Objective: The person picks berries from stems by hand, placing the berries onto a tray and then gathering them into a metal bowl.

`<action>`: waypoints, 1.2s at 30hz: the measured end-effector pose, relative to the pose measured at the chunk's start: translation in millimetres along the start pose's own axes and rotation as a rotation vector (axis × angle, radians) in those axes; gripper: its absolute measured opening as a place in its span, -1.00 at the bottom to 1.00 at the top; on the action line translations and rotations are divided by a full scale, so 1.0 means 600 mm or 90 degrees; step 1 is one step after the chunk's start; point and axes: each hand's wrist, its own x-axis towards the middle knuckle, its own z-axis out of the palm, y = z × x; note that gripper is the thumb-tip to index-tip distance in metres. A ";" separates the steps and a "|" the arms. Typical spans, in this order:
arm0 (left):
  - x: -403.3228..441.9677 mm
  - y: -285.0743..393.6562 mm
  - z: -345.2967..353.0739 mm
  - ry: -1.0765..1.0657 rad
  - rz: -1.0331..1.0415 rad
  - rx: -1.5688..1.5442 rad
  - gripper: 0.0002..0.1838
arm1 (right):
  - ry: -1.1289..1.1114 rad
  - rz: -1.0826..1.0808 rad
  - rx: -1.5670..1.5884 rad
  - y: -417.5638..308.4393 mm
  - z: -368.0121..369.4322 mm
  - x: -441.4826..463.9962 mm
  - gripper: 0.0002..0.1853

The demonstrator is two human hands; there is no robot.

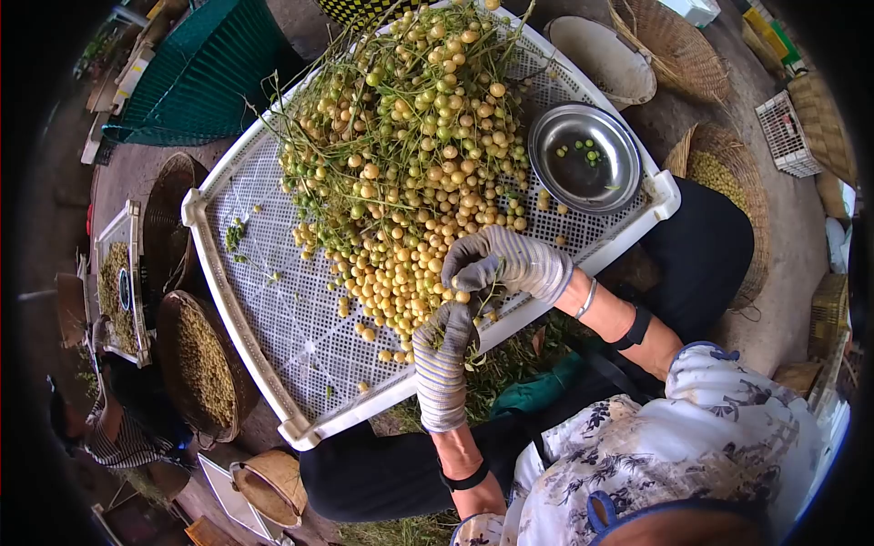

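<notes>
My left hand (441, 364), in a grey-palmed striped glove, is closed at the tray's near edge around a thin green sprig. Close by, my right hand (510, 262), gloved the same way, has its fingers curled in a pinch on a fruit stem (494, 296). One yellow fruit (462, 297) shows between the fingertips of both hands. Just beyond lie loose round yellow fruits (391, 273) on a white perforated tray (264, 337). A big heap of fruit clusters on green stems (410, 118) covers the tray's far part.
A steel bowl (628, 164) with a few green bits stands on the tray's right side. Fruit-filled baskets (238, 382) sit at left and at right (751, 241). A green basket (200, 64) stands at upper left. Another person (127, 428) sits at far left. Stripped stems lie below the tray.
</notes>
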 end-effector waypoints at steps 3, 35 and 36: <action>0.000 -0.002 -0.004 -0.048 0.001 -0.015 -0.61 | 0.015 -0.116 -0.049 0.035 -0.008 -0.003 -0.58; -0.003 -0.035 -0.065 -0.122 0.036 -0.656 -0.58 | 0.284 -0.050 -0.467 -0.066 0.032 0.119 -0.69; -0.002 -0.034 -0.067 -0.157 0.027 -0.667 -0.58 | 0.281 -0.093 -0.488 -0.060 0.034 0.109 -0.70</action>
